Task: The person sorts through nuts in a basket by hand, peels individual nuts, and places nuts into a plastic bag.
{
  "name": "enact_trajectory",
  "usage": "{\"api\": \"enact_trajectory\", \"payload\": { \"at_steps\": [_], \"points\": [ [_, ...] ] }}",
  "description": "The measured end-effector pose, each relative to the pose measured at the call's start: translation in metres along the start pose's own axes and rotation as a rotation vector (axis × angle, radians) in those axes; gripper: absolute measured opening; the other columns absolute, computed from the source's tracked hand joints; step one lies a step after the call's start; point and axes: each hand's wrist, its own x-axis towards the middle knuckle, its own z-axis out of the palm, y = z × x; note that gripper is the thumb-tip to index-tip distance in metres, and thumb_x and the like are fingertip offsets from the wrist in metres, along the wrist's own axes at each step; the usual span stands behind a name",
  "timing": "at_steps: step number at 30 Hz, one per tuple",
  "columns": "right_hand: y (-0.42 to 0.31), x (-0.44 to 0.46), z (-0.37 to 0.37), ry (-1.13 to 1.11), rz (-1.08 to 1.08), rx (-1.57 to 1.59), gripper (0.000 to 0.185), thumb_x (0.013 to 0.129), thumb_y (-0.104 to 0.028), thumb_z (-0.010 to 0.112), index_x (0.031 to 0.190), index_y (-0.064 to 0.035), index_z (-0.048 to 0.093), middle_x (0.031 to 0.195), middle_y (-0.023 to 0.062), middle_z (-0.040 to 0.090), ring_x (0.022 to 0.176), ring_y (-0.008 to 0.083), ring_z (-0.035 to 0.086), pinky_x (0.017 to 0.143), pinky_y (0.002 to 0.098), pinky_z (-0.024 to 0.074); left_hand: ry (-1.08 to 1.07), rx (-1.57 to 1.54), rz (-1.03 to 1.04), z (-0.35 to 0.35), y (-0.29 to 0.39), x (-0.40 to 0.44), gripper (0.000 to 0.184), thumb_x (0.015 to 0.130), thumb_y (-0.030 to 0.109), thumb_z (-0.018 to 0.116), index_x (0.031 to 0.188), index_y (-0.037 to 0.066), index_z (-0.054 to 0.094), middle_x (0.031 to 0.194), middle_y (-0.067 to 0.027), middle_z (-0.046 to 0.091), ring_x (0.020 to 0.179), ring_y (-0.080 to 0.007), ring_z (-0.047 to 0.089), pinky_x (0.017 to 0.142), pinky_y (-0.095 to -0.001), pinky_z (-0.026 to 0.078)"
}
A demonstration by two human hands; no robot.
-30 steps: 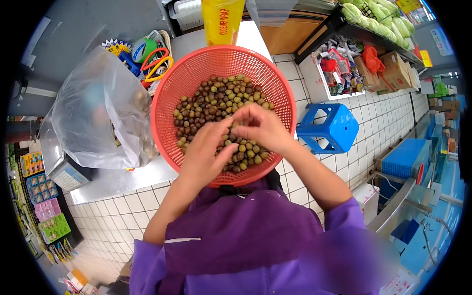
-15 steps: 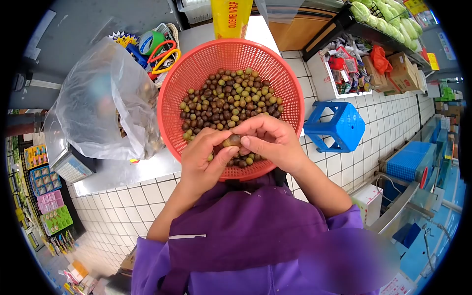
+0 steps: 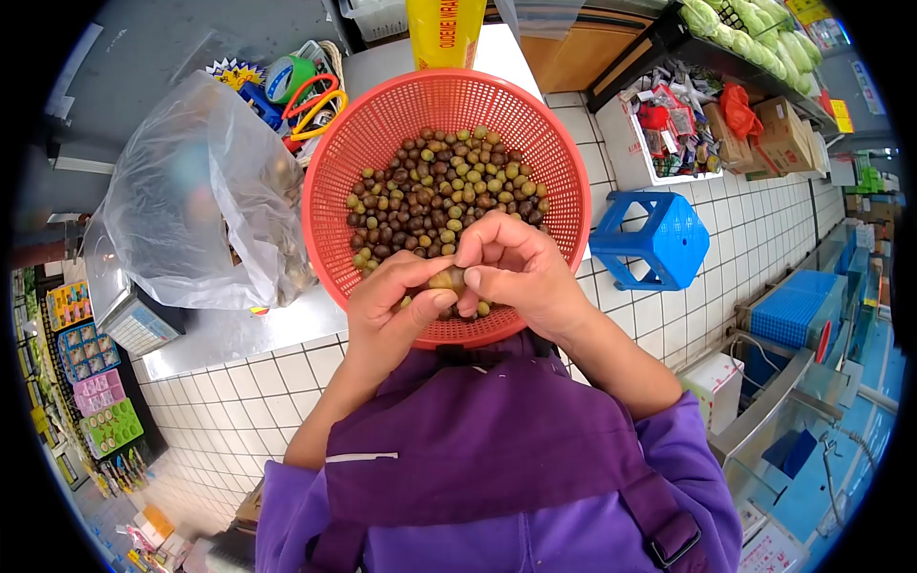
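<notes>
Pinched between both my hands is a small round olive-brown fruit (image 3: 445,278), which looks like a jujube. The fingertips of my left hand (image 3: 390,301) close on its left side. My right hand (image 3: 523,277) grips the other side with curled thumb and fingers, hiding part of it. Right below them is a red plastic basket (image 3: 330,181) with a perforated wall. Many loose brown and green fruits (image 3: 444,186) of the same kind lie inside it.
A clear plastic bag (image 3: 191,210) with things inside stands on the metal table (image 3: 239,339) at left. Behind it are scissors (image 3: 320,110) and green tape (image 3: 285,79). A yellow roll box (image 3: 444,33) stands beyond the basket. A blue stool (image 3: 659,244) stands on the tiled floor at right.
The fruit between my hands has turned slightly, and more of its lighter side shows. My right-hand fingers have lifted and curled a little. The whole view has shifted slightly.
</notes>
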Motion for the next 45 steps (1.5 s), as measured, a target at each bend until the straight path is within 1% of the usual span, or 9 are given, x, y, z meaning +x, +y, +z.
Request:
{"api": "enact_trajectory", "payload": {
  "at_steps": [4, 6, 13, 17, 27, 33, 38, 41, 45],
  "points": [
    [0.002, 0.0, 0.0, 0.012, 0.003, 0.088, 0.012, 0.082, 0.001, 0.054, 0.093, -0.0025, 0.05, 0.079, 0.0041, 0.057, 0.067, 0.0124, 0.061, 0.062, 0.0236, 0.0503, 0.009, -0.13, -0.136, 0.002, 0.001, 0.0, 0.026, 0.081, 0.007, 0.064, 0.105, 0.002, 0.059, 0.081, -0.0042, 0.056, 0.073, -0.0127, 0.052, 0.064, -0.0231, 0.042],
    [0.004, 0.0, 0.0, 0.005, -0.021, 0.09, 0.012, 0.082, 0.0, 0.054, 0.093, -0.0025, 0.05, 0.079, 0.0043, 0.057, 0.067, 0.0127, 0.061, 0.062, 0.0237, 0.0505, 0.085, -0.051, 0.025, 0.009, 0.0, 0.001, 0.025, 0.08, 0.006, 0.063, 0.104, 0.002, 0.059, 0.08, -0.0044, 0.055, 0.073, -0.0131, 0.052, 0.065, -0.0238, 0.042],
    [-0.001, -0.003, 0.01, 0.031, -0.009, 0.051, 0.014, 0.084, 0.001, 0.054, 0.095, -0.0035, 0.048, 0.082, 0.003, 0.056, 0.069, 0.0089, 0.059, 0.062, 0.0213, 0.0491, 0.038, 0.064, 0.077, -0.001, 0.005, 0.003, 0.028, 0.077, 0.002, 0.065, 0.105, 0.001, 0.059, 0.086, -0.0073, 0.058, 0.074, -0.016, 0.053, 0.066, -0.0255, 0.042],
    [0.01, -0.006, 0.019, 0.001, -0.06, -0.02, 0.012, 0.087, -0.005, 0.055, 0.095, -0.0049, 0.047, 0.082, -0.0002, 0.054, 0.073, 0.0038, 0.055, 0.062, 0.0177, 0.0454, -0.028, 0.381, 0.22, -0.01, 0.021, -0.001, 0.038, 0.073, 0.0, 0.067, 0.11, -0.001, 0.058, 0.085, -0.0102, 0.059, 0.073, -0.0199, 0.055, 0.064, -0.0279, 0.044],
    [0.025, 0.006, 0.018, -0.101, 0.063, -0.044, 0.022, 0.087, -0.011, 0.059, 0.105, -0.0031, 0.05, 0.088, 0.003, 0.057, 0.077, 0.0077, 0.056, 0.067, 0.0219, 0.0476, -0.06, 0.546, 0.094, -0.021, 0.028, -0.014, 0.035, 0.075, -0.001, 0.064, 0.11, 0.001, 0.059, 0.088, -0.009, 0.06, 0.074, -0.0198, 0.057, 0.064, -0.0277, 0.046],
    [0.01, 0.011, 0.017, 0.006, 0.183, 0.285, 0.02, 0.086, -0.013, 0.056, 0.102, -0.0015, 0.052, 0.087, 0.0055, 0.059, 0.072, 0.0121, 0.059, 0.061, 0.0241, 0.0502, 0.064, 0.289, 0.008, -0.015, 0.029, -0.009, 0.037, 0.075, 0.003, 0.067, 0.111, 0.003, 0.057, 0.086, -0.0069, 0.058, 0.075, -0.0163, 0.055, 0.065, -0.0257, 0.044],
    [0.006, 0.009, 0.018, -0.058, 0.277, 0.059, 0.02, 0.085, -0.016, 0.059, 0.099, -0.0026, 0.054, 0.072, 0.0009, 0.054, 0.052, 0.0064, 0.047, 0.047, 0.0186, 0.0375, 0.032, 0.33, 0.114, -0.019, 0.023, -0.007, 0.033, 0.069, 0.006, 0.073, 0.099, 0.004, 0.06, 0.075, -0.0039, 0.057, 0.061, -0.0143, 0.053, 0.052, -0.025, 0.041],
    [0.004, 0.01, 0.014, -0.145, 0.352, 0.122, 0.017, 0.085, -0.015, 0.059, 0.095, -0.0022, 0.056, 0.069, -0.0013, 0.052, 0.052, 0.0033, 0.042, 0.046, 0.0175, 0.0323, -0.014, 0.52, 0.408, -0.023, 0.013, 0.0, 0.037, 0.066, 0.009, 0.075, 0.099, 0.005, 0.06, 0.068, -0.0042, 0.055, 0.057, -0.0163, 0.052, 0.048, -0.0262, 0.039],
    [0.001, 0.01, 0.013, -0.109, 0.336, 0.076, 0.011, 0.085, -0.014, 0.059, 0.088, -0.0034, 0.058, 0.068, -0.0033, 0.052, 0.053, 0.0009, 0.042, 0.045, 0.0165, 0.0307, -0.035, 0.522, 0.406, -0.019, 0.015, 0.004, 0.039, 0.064, 0.011, 0.076, 0.099, 0.005, 0.061, 0.067, -0.0054, 0.055, 0.057, -0.0188, 0.053, 0.049, -0.0274, 0.039]
  ]
}}
